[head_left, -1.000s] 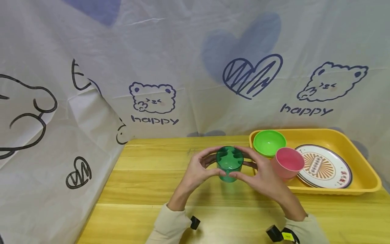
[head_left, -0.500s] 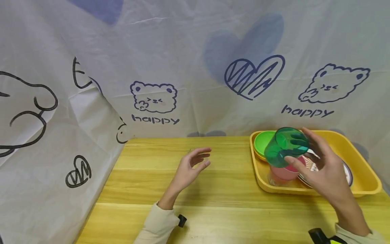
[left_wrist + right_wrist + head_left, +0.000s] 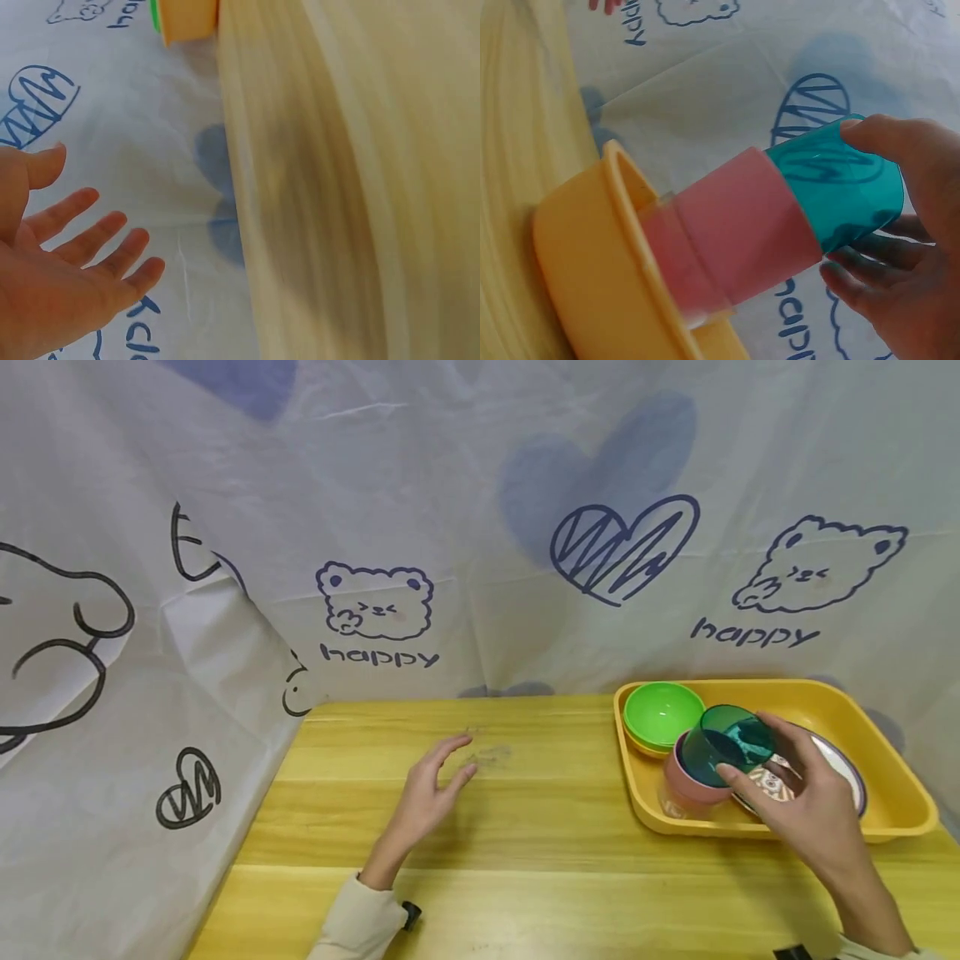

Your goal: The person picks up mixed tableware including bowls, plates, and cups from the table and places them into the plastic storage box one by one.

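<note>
My right hand [image 3: 813,810] grips a clear green cup [image 3: 733,735] near its rim, thumb on one side and fingers on the other. The cup tilts, and its lower end sits inside the mouth of a pink cup [image 3: 692,789]. In the right wrist view, the pink cup [image 3: 739,225] stands within a transparent cup [image 3: 700,315] in the yellow tray [image 3: 585,247]. My left hand [image 3: 423,797] hovers above the wooden table with fingers apart, holding nothing; the left wrist view also shows that bare left hand [image 3: 82,277].
The yellow tray's wide right part [image 3: 896,785] borders the table's back right. Inside it lie a green bowl [image 3: 663,714] stacked on a yellow one [image 3: 643,747], and a white printed plate [image 3: 846,760]. A patterned cloth [image 3: 480,527] hangs behind the table [image 3: 525,868].
Both hands were on the green cup over the table. The left hand let go and drew back left; the right carried the cup right over the tray, then lowered it into the pink cup.
</note>
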### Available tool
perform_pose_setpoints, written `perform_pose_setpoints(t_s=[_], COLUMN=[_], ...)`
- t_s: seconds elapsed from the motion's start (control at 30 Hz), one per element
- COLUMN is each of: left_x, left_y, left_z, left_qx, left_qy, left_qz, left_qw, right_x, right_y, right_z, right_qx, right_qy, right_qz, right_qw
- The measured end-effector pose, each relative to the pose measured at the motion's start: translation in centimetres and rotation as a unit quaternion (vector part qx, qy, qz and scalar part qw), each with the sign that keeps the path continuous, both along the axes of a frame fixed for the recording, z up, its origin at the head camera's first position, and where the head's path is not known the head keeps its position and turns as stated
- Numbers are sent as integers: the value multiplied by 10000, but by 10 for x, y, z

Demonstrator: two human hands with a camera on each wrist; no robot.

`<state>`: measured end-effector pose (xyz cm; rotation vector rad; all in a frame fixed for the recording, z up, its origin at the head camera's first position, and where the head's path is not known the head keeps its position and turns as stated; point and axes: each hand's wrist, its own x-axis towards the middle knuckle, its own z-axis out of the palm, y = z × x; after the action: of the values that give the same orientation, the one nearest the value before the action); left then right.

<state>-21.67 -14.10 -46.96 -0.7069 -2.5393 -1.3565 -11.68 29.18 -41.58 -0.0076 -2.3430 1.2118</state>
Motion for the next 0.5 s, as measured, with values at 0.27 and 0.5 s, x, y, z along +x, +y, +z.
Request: perform_pose_setpoints(t_s=[0.27, 0.5], left_x=[-1, 1], left_y=[-16, -28], left_z=[-4, -7], left_qx=[-322, -488], left_qy=[-40, -24], left_qz=[76, 235], left_qw=[9994, 9985], right_x=[0, -3], right_y=[-1, 3], right_z=[-7, -14], right_qx=[216, 515], right_qy=[-297, -345], right_qz=[-138, -79], right_qw=[9992, 9980])
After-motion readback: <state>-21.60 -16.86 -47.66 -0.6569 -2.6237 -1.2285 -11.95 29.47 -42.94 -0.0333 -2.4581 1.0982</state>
